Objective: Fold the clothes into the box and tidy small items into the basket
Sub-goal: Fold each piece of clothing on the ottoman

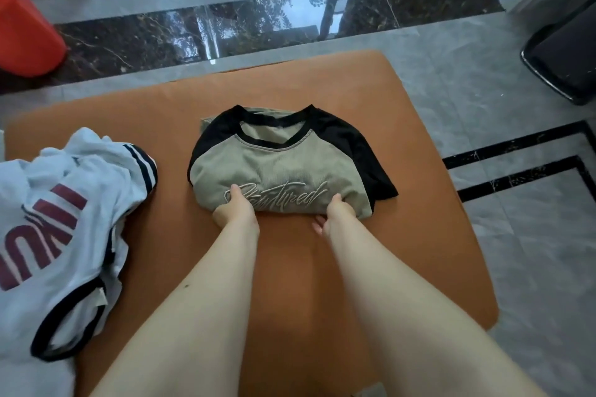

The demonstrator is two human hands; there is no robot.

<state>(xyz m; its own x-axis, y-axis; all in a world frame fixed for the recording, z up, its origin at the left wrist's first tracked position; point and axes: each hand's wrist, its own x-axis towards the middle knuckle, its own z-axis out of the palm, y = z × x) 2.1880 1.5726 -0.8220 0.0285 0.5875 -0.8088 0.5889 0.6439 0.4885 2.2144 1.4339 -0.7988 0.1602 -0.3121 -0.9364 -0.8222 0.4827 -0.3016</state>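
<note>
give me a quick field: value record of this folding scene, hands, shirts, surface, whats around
surface: orange cushion on a grey tiled floor
folded shirt: khaki and black raglan t-shirt, folded, script lettering facing up, mid-cushion
left hand: grips the shirt's near edge, thumb on top
right hand: grips the same edge, thumb on top
unfolded shirt: white t-shirt with dark red letters, crumpled at the cushion's left
nearby: red container far left, black bin far right
box and basket: not in view

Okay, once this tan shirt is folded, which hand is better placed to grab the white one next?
Left, probably. The white shirt lies crumpled on the left side of the orange cushion, nearer the left hand. The right hand would have to cross over. Both now grip the tan shirt.
</note>
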